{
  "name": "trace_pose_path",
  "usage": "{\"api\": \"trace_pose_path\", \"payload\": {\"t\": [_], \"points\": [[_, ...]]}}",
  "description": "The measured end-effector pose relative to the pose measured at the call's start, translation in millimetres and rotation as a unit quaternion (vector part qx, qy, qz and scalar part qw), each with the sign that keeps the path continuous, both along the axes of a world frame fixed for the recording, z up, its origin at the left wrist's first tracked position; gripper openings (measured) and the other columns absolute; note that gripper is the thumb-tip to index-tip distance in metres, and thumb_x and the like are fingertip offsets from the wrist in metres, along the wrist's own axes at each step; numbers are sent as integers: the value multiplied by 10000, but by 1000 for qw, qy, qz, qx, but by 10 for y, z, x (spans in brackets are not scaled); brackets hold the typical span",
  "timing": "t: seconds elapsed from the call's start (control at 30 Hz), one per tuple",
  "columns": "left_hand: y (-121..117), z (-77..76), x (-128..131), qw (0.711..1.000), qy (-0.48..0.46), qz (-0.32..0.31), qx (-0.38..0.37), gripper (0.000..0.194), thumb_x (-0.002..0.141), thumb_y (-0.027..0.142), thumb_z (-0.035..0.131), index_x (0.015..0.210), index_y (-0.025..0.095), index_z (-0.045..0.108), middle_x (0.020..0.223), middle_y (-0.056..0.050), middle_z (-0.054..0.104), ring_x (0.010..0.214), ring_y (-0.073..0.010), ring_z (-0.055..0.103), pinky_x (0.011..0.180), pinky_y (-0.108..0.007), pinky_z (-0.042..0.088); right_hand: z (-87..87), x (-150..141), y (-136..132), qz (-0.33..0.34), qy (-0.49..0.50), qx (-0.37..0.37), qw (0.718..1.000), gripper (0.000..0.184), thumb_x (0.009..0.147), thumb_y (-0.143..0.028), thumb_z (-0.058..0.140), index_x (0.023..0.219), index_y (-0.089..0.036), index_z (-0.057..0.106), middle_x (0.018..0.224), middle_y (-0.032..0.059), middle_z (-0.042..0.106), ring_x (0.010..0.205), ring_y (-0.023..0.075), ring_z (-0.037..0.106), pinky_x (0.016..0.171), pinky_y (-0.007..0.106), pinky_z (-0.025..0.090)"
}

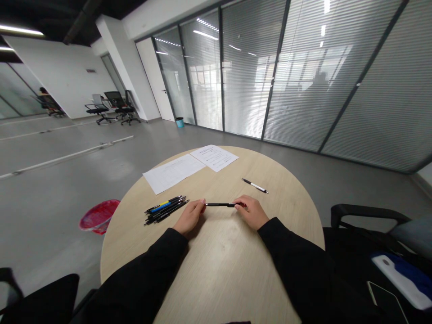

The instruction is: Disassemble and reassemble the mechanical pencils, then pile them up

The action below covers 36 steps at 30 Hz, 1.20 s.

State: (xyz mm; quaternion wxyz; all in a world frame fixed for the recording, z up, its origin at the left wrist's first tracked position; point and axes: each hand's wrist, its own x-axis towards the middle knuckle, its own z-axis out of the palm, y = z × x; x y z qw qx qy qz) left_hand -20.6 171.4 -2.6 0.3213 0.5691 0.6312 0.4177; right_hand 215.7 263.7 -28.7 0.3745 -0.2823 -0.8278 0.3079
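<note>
A slim black pen (219, 204) lies level above the round light-wood table (222, 252), held between my two hands. My right hand (249, 212) pinches its right end in the fingers. My left hand (191, 217) rests on the tabletop, its fingertips at the pen's left end; I cannot tell whether they grip it. Left of that hand lies a bundle of several black pens (165, 210), with yellow and blue parts among them. A white-and-black pen (254, 185) lies apart, farther forward.
Two printed white sheets (172, 173) (214, 157) lie at the table's far side. A red wastebasket (99, 216) stands on the grey floor at left. To the right, a black chair (367, 213) holds a phone (384, 301) and a blue-and-white item (401, 279).
</note>
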Motion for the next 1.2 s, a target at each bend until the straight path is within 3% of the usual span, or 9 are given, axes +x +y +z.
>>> {"api": "trace_pose_path", "payload": {"t": [0.17, 0.53, 0.7, 1.0, 1.2], "points": [[3, 12, -3, 1000, 11, -19, 1, 517, 892, 599, 439, 566, 204, 365, 521, 57, 293, 493, -106, 281, 483, -260, 228, 0, 0, 3, -2, 2, 0, 1000, 133, 870, -163, 582, 895, -189, 710, 826, 43, 667, 755, 172, 593, 700, 292, 444], [-9, -7, -21, 998, -36, -44, -11, 410, 879, 559, 504, 692, 198, 456, 524, 73, 376, 461, -90, 328, 460, -221, 242, -23, 2, 15, -15, -3, -11, 1000, 134, 858, -158, 582, 866, -183, 714, 808, 40, 673, 726, 169, 587, 682, 287, 433], [0, -16, -57, 997, -16, -69, -6, 413, 891, 558, 494, 703, 191, 470, 552, 62, 403, 499, -101, 363, 494, -230, 277, -71, -1, 41, -11, 0, -21, 1000, 148, 860, -173, 562, 849, -180, 709, 796, 40, 680, 707, 167, 586, 668, 284, 428], [-29, 70, -55, 996, 25, -78, 23, 387, 899, 500, 509, 668, 190, 493, 584, 42, 447, 562, -120, 407, 555, -248, 331, -145, 7, 89, 24, 15, -141, 990, 160, 823, -222, 548, 799, -171, 697, 670, -1, 630, 640, 154, 561, 627, 260, 425], [15, -10, -41, 998, -42, -34, 34, 373, 910, 502, 496, 709, 187, 492, 584, 44, 465, 532, -106, 402, 539, -242, 324, -152, -33, 68, 64, 58, -247, 965, 173, 815, -306, 574, 784, -167, 672, 580, -30, 549, 518, 116, 476, 523, 236, 385]]}}
